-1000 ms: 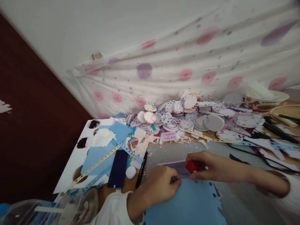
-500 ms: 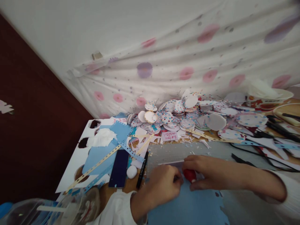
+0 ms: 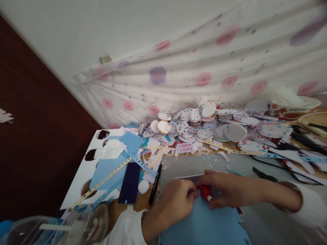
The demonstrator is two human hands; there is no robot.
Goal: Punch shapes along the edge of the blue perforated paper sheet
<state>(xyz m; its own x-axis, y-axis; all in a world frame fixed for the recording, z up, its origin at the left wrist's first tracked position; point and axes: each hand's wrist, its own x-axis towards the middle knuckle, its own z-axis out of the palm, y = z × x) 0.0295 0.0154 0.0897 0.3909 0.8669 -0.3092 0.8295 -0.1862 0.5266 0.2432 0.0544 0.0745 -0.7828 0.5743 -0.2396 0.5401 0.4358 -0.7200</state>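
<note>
Your right hand [image 3: 224, 190] is closed around a small red tool [image 3: 205, 192], pressed to the blue sheet [image 3: 204, 226] near its top edge. Your left hand [image 3: 176, 202], fingers curled, bears down on the same sheet just beside it. Beyond lie a black marker [image 3: 154, 183] and piled paper discs [image 3: 194, 127].

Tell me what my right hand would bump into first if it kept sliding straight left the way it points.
Most likely your left hand, right by the right hand with its red tool. Depth is unclear.
</note>
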